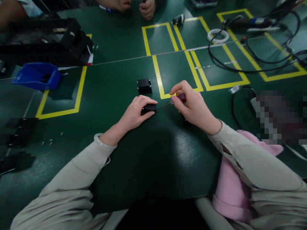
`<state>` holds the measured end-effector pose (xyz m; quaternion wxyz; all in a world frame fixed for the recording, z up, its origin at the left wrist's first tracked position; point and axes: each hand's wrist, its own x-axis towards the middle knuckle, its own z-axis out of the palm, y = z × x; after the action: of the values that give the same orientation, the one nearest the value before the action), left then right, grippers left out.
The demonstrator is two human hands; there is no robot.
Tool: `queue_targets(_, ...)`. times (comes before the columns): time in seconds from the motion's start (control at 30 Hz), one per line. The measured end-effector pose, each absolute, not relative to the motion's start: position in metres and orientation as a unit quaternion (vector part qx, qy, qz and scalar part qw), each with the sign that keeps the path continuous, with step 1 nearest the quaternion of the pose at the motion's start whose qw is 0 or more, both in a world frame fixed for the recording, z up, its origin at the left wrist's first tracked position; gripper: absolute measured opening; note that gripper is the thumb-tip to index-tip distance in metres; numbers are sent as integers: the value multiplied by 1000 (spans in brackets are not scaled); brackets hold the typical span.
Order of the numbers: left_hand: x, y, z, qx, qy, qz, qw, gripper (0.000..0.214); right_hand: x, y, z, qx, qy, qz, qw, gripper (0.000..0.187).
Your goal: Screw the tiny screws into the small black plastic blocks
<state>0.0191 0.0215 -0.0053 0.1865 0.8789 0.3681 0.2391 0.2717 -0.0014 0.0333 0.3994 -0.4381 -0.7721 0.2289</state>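
mid-frame, my left hand pinches a small black block, boxy and straight-edged; my right hand grips a dark-red-handled screwdriver, its tip seemingly touching the block's right end

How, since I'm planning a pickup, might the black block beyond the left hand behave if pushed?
The black block would probably slide rather than roll, given its boxy shape resting on the table. Its straight edges suggest it's stiff. The shiny bits at its ends might catch a grip.
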Motion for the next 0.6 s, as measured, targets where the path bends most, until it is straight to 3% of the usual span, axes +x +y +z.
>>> queue_targets(0.6, 19, 21, -5, 874, 383, 226, 196, 31, 271, -2, 37, -435, -767, 256, 396, 9)
